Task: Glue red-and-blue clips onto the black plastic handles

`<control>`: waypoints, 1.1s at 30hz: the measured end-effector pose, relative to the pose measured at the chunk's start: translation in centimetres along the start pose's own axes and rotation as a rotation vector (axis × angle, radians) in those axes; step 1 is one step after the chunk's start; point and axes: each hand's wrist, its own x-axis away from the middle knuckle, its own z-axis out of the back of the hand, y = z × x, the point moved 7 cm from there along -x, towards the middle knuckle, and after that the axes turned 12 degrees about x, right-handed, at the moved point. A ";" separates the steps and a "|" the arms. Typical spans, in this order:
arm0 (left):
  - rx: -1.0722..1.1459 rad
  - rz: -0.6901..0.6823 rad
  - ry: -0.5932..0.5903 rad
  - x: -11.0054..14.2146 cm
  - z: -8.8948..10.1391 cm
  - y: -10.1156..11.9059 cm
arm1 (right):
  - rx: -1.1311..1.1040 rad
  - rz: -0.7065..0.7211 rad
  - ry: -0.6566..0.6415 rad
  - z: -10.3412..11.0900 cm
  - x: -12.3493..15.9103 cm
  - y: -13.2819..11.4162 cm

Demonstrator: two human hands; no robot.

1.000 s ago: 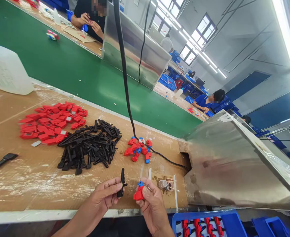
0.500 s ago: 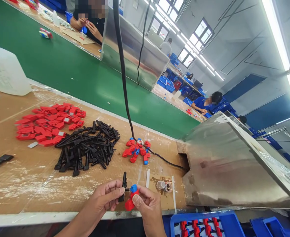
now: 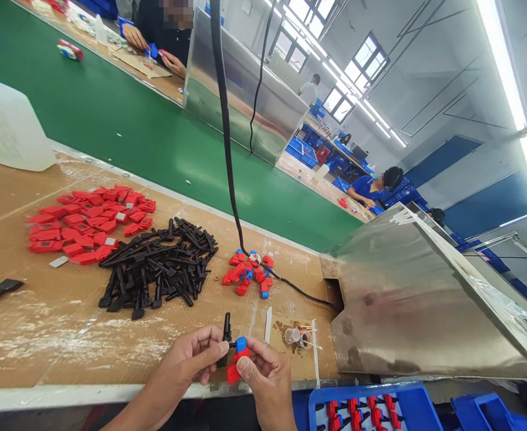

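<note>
- Your left hand [image 3: 197,359] pinches a black plastic stem [image 3: 225,336] between thumb and fingers, holding it upright just above the near edge of the cardboard-covered bench [image 3: 43,335].
- Your right hand [image 3: 265,378] grips a red and blue cap piece [image 3: 236,359], thumb on top, and presses it against the right side of the stem, so the two parts touch.
- Both parts sit between your hands, near the middle of the bench's front edge.
- Farther back and to the left lies a heap of black stems [image 3: 160,269], and beyond it, farther left, a spread of flat red pieces [image 3: 88,221].
- A small cluster of red and blue caps [image 3: 249,274] lies just beyond your hands, where a black cable [image 3: 227,149] comes down to the bench.
- To the right stands a slanted metal chute [image 3: 416,299]; below it, at the near edge, a blue tray [image 3: 418,398] holds finished red and black parts.
- A green conveyor belt [image 3: 133,120] runs along the far side, and a white jug [image 3: 7,129] stands far left.
</note>
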 end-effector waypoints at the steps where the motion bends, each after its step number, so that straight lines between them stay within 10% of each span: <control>1: -0.011 -0.007 -0.010 -0.1 0.0 0.0 | 0.005 0.009 -0.012 -0.1 0.0 -0.3; 33: -0.248 -0.119 -0.210 -0.4 -1.1 2.3 | 0.413 0.251 0.125 0.0 1.7 -3.5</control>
